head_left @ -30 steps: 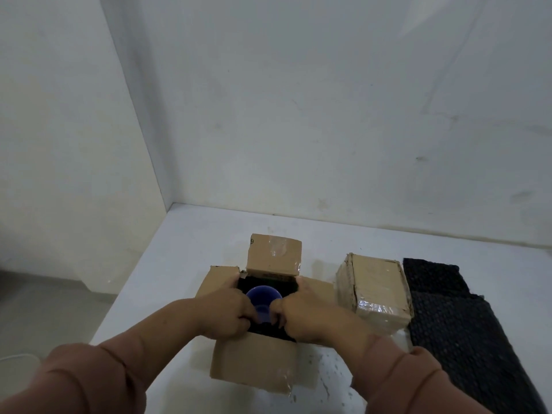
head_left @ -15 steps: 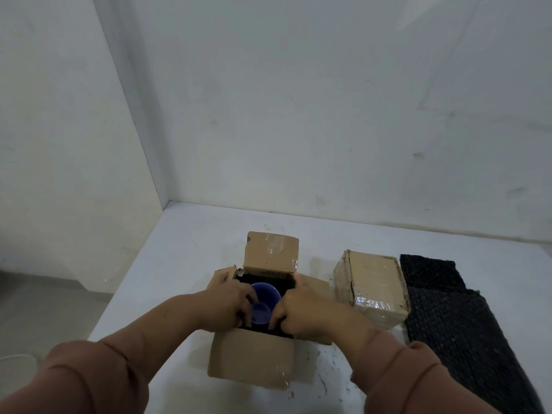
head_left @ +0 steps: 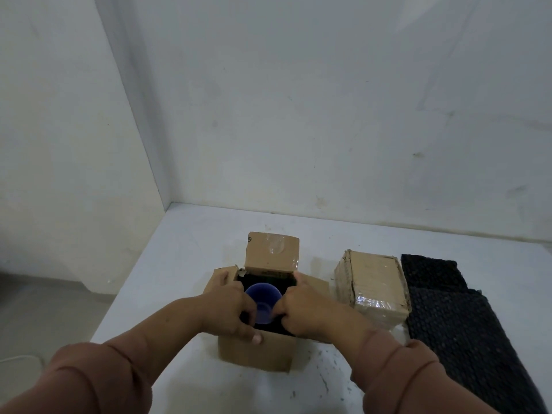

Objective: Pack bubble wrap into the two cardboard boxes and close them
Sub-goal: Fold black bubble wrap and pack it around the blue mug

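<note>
- Nearby, two pinkish-brown sleeves (head_left: 98, 377) reach in from the bottom edge.
- Left hand (head_left: 230, 309) curls over the near wall of the open brown cardboard box (head_left: 254, 352), thumb tip outside on the wall, fingers inside.
- Right hand (head_left: 307, 312) dips curled fingers into the same box; what they grasp is hidden, so I cannot tell.
- Between the hands, a round blue bowl (head_left: 263, 295) sits in black padding (head_left: 268, 328) inside the box.
- To the right, apart from it, a closed, taped cardboard box (head_left: 373, 282) stands on the white surface (head_left: 185, 249).
- Farthest right, a flat sheet of black bubble wrap (head_left: 448, 324) lies just beside the closed box.
</note>
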`<state>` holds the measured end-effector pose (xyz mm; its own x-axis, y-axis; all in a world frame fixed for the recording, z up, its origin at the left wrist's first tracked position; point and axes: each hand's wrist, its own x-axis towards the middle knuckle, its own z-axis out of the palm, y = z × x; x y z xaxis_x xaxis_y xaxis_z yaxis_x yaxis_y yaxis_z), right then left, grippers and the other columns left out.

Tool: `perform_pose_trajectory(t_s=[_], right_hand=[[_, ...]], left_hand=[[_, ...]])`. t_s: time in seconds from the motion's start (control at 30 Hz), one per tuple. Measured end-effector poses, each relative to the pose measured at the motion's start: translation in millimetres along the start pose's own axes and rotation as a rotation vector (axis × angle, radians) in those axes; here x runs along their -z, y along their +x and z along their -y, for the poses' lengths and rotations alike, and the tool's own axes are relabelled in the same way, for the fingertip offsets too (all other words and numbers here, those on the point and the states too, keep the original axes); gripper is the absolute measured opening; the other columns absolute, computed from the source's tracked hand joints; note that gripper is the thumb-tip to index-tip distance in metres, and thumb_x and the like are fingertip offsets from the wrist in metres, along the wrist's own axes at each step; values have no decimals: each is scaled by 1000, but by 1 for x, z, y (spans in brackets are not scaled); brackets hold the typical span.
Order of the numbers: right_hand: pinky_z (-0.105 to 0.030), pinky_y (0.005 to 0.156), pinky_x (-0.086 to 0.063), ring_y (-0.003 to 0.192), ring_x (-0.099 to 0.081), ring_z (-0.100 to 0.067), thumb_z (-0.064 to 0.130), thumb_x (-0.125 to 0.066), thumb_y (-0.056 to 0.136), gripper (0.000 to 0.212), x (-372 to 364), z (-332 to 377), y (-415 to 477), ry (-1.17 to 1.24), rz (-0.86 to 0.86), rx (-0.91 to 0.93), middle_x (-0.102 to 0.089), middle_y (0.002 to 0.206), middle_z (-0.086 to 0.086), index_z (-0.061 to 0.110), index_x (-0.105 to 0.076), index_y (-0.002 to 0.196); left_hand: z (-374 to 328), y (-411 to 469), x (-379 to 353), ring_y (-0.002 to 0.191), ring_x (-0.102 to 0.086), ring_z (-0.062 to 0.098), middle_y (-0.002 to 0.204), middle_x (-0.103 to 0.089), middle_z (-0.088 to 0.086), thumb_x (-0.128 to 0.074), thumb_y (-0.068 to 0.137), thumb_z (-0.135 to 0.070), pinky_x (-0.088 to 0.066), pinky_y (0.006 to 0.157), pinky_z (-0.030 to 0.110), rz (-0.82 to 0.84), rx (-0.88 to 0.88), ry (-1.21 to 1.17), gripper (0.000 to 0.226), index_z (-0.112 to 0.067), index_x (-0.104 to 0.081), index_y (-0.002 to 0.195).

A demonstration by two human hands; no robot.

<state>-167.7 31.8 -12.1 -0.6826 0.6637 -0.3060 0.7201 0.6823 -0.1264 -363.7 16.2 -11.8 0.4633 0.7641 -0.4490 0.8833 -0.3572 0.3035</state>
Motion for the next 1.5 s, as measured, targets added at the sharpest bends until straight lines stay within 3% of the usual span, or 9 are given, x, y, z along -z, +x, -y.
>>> perform_pose_trajectory(t_s=[0.17,0.27,0.57,0.73,0.87,0.97,1.1,1.33,1.5], right_hand=[[-42,116,6,108,-54,-17,20,-45,87,34,-2,-2,-2,18,-67,23,-68,110,2,30,-64,113],[-35,112,-22,101,-52,-21,15,-45,86,34,-2,-7,-11,75,-203,11,-68,106,-4,20,-67,112],[-18,73,-41,80,-54,-10,17,-46,75,27,-25,-82,-121,565,-1013,-428,-67,76,-7,7,-71,76],[-21,79,-39,94,-54,-18,8,-50,87,25,-72,-164,-209,702,-565,-988,-59,114,-6,16,-68,102],[-24,105,-31,128,-39,-27,11,-51,87,43,-108,-189,-242,653,-242,-1011,-37,144,-9,20,-54,128],[-30,115,-20,138,-18,-27,15,-50,90,54,-118,-192,-251,684,-114,-923,-15,155,-2,27,-38,141],[-32,116,-20,138,-15,-27,20,-51,91,55,-124,-197,-254,681,-108,-864,-12,156,-2,27,-34,143],[-31,114,-21,137,-16,-27,25,-50,92,55,-130,-204,-258,663,-121,-810,-14,155,-3,26,-33,144],[-28,105,-34,123,-42,-24,20,-57,86,41,-132,-221,-267,811,-492,-988,-47,136,-9,18,-55,127]], left_hand=[[-7,-4,1,110,-40,11,102,-53,-8,-56,78,-65,0,114,45,-13,35,10,35,-34,-63,92],[-15,-3,5,99,-42,12,101,-48,-6,-57,73,-70,-32,102,36,-21,71,2,40,-36,-58,94],[-148,31,8,79,-46,-3,81,-52,-19,-58,87,-38,-35,77,23,-546,-137,-320,9,-30,-56,83],[-252,78,-22,68,-46,-3,79,-51,-15,-56,91,-23,-35,60,8,-344,-107,-656,4,-25,-58,93],[-304,122,-52,95,-51,12,112,-53,2,-53,94,-19,-40,82,22,110,161,-1027,30,-12,-52,123],[-323,148,-62,83,-50,15,100,-54,5,-46,97,-11,-41,72,26,131,408,-1285,15,-7,-50,111],[-332,181,-76,78,-60,24,94,-62,12,-49,95,-9,-46,55,27,-39,548,-1407,21,2,-57,111],[-346,196,-79,86,-59,23,98,-62,8,-57,93,-21,-48,67,31,-130,475,-1278,14,-10,-54,101],[-354,187,-59,99,-62,31,108,-63,16,-54,90,-13,-49,90,45,-116,344,-1441,13,-8,-56,101]])
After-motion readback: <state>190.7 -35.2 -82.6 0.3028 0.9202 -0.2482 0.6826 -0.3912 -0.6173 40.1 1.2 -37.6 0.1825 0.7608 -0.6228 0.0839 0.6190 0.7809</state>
